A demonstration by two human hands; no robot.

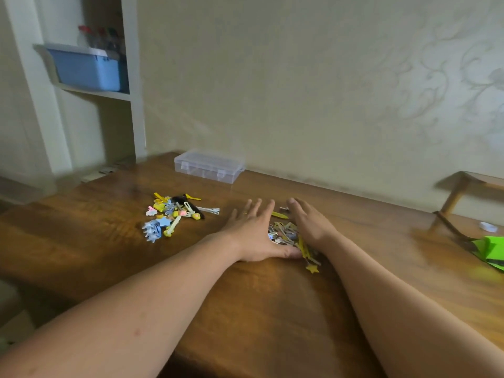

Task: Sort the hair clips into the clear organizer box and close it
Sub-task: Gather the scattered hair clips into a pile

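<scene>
Neither grip holds anything: left hand (253,234) and right hand (311,225) lie flat, fingers straight, hemming a clip pile (283,234) on the table (245,309). Gathering, likely; next the box (208,166), far back, needs unlatching.

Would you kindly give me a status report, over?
Left hand and right hand open, flanking one clip pile. Second clip pile lies loose to their left. Organizer box at the far edge, lid down; nothing blocks it.

left hand (252,233) flat, fingers spread; right hand (311,223) on edge, fingers straight; forearms extended
</scene>
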